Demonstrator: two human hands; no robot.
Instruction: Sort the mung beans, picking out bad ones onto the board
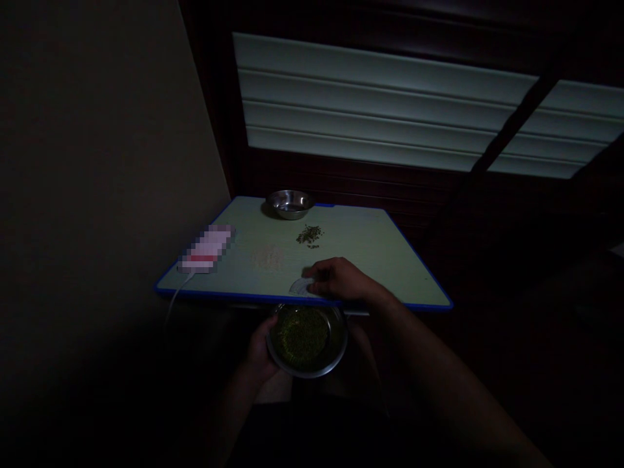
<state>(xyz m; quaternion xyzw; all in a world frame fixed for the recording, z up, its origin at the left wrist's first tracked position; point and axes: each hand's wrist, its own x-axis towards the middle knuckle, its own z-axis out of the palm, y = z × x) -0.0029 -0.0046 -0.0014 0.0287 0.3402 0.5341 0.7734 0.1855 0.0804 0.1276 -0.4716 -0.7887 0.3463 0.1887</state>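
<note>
A metal bowl point(322, 373) is just below the table's front edge, tilted toward me, with small green grains point(302, 335) inside. My left hand point(262, 351) grips its left rim, the thumb over the edge. Above the bowl, at the table's front edge, my right hand point(338, 279) has its fingers bent around the right side of a clear, rounded flat piece point(299, 286) with pale markings. Dim light hides its exact kind. Beyond that hand lies a small heap of dark grains point(309, 234), and to its left a spread of pale grains point(268, 257).
The light table point(365, 244) has a raised blue edge. Another metal bowl point(290, 205) stands at its back. A blurred-out phone-like object point(207, 249) lies at the left, its white cable point(175, 298) hanging over the front. A wall and a dark slatted panel enclose the table.
</note>
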